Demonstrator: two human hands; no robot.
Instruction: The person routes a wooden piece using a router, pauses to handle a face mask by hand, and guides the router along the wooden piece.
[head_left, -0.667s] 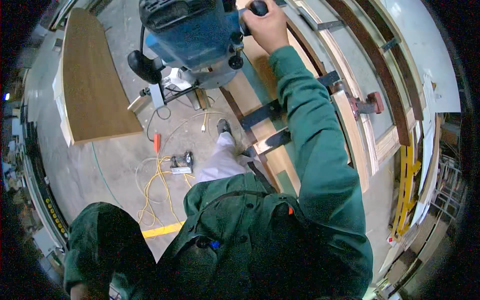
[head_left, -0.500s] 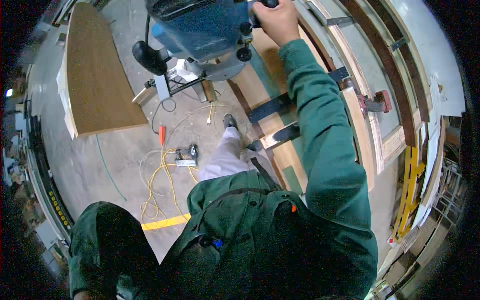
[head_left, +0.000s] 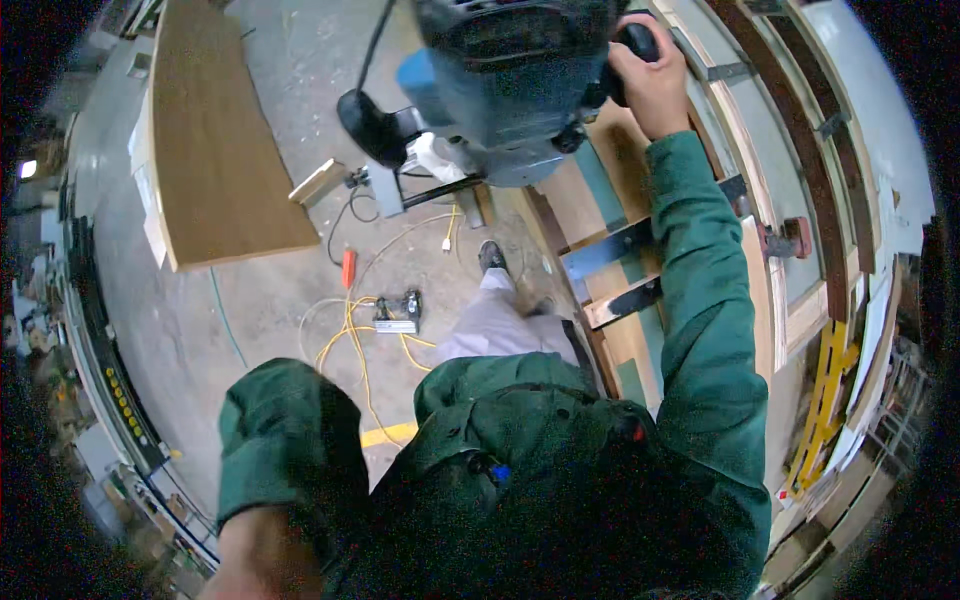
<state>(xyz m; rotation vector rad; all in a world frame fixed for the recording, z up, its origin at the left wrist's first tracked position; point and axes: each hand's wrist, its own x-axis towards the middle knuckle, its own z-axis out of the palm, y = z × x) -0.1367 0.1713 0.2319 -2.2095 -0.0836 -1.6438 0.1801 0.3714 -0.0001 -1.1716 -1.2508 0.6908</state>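
Note:
My right hand (head_left: 655, 92) is wrapped around the black right handle (head_left: 640, 42) of a blue and black plunge router (head_left: 520, 95). The router's left handle (head_left: 372, 130) is free. Below that handle, a metal edge guide (head_left: 387, 190) sticks out on dark rods. Whether the router's base rests on the wood or hangs above it I cannot tell. Beneath my right arm lie wooden boards with dark straps (head_left: 605, 250) across them. My left sleeve (head_left: 290, 425) is bent at the lower left, with bare skin at the picture's edge; the left hand's fingers are outside the picture.
A large brown wood panel (head_left: 220, 150) stands at the left. On the floor lie a black nailer-like tool (head_left: 400, 312), tangled yellow cord (head_left: 352, 330) and an orange plug end (head_left: 349, 268). A red clamp (head_left: 790, 238) grips timber frames at the right; a yellow level-like bar (head_left: 820, 400) lies beyond.
The view has shifted, so the router and my right hand sit further right and slightly lower. More bare skin shows below my left sleeve. My right grip is unchanged.

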